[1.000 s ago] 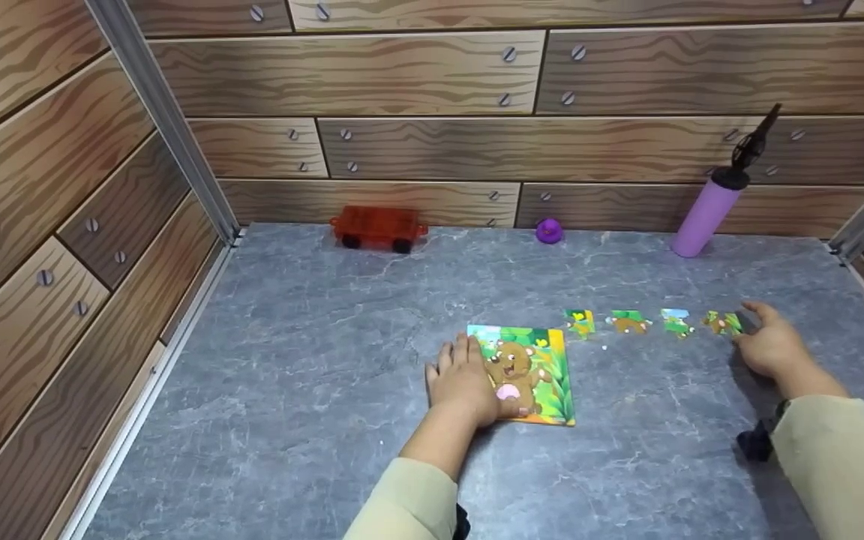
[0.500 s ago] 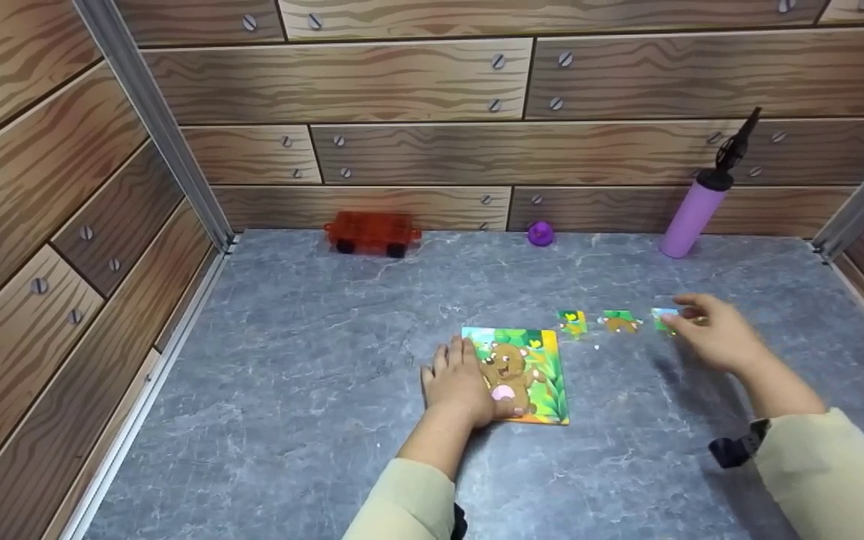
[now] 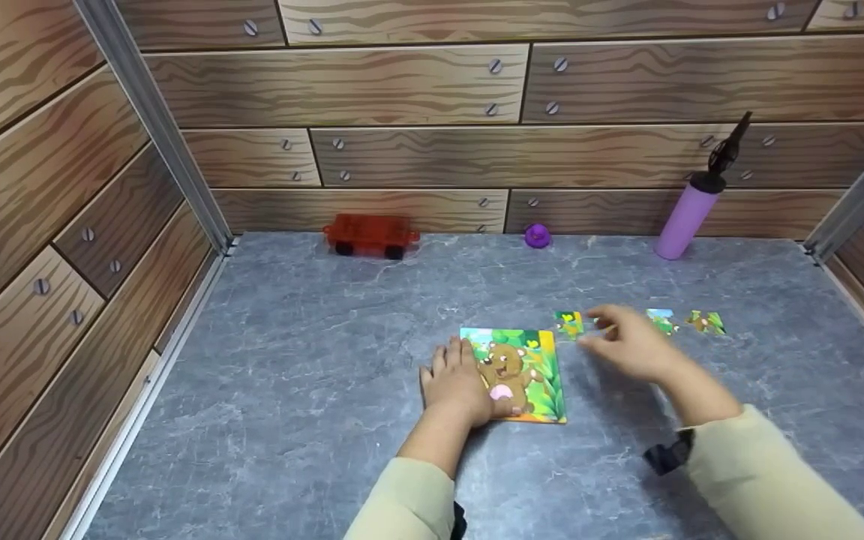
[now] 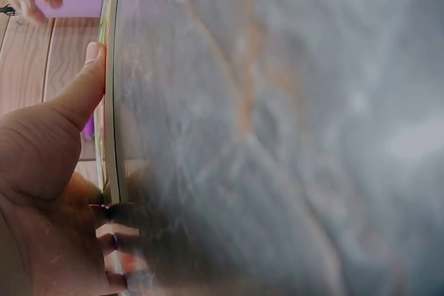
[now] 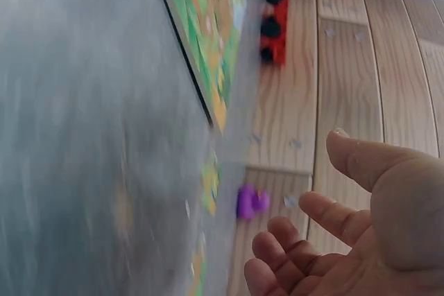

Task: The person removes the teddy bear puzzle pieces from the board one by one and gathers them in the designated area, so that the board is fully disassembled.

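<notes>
A square bear puzzle board point(image 3: 544, 382) lies on the grey table. My left hand point(image 3: 458, 386) rests over its left edge with fingers extended and the thumb across its lower part. Right of the board, loose jigsaw pieces form a row: one with a yellow shape point(image 3: 569, 324), one with pale blue point(image 3: 659, 319), and a brown-and-green one point(image 3: 706, 322). Above this row is my right hand point(image 3: 633, 345), fingers loosely bent and holding nothing, as the right wrist view shows; it hides most of another piece. The board point(image 5: 201, 32) looks blurred there.
Along the back wall stand a red toy wagon point(image 3: 372, 234), a small purple duck point(image 3: 537, 235) and a purple hand pump point(image 3: 683, 221) with a black nozzle. Wood-patterned walls point(image 3: 402, 86) enclose the table point(image 3: 312, 360) at the back and sides.
My right hand has moved left along the row, from beside the rightmost piece to above the pieces nearer the board. The left hand stays on the board. The view has shifted slightly.
</notes>
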Motion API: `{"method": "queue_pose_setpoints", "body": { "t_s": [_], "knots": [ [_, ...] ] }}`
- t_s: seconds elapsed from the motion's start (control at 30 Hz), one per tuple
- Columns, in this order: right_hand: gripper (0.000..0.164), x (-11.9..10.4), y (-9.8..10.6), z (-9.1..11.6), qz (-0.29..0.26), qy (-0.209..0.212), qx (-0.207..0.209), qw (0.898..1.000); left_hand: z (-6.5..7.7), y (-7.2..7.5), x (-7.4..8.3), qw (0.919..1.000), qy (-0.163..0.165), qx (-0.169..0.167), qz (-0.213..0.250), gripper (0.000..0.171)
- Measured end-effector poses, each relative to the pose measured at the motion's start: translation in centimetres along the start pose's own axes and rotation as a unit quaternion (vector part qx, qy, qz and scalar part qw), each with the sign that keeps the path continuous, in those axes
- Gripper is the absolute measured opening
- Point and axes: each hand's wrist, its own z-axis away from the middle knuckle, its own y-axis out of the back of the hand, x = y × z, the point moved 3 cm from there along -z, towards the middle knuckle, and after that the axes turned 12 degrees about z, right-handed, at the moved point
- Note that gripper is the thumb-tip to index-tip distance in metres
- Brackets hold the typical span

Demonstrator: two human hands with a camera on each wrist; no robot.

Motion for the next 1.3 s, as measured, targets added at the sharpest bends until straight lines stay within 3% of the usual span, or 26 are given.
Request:
{"method": "queue_pose_setpoints", "body": {
  "t_s": [0.27,0.73,1.0,1.3],
  "knots": [
    [0.053,-2.8,-3.7,-1.1,0.017,0.021,-0.03,0.999,-0.1,-0.2,0.0,1.0,-0.001,-0.004,0.009,0.136],
    [0.045,-5.4,-7.3,-2.0,0.041,0.036,-0.055,0.997,0.4,0.2,0.0,0.9999,0.0,-0.001,0.013,0.137],
    [0.04,-5.8,-8.2,-1.7,0.068,0.033,-0.039,0.996,0.8,0.6,0.2,0.9999,-0.003,-0.004,0.009,0.134],
    [0.036,-5.7,-8.4,-1.5,0.041,0.002,-0.021,0.999,0.4,0.5,0.1,0.9999,-0.003,-0.002,0.01,0.137]
  ]
}}
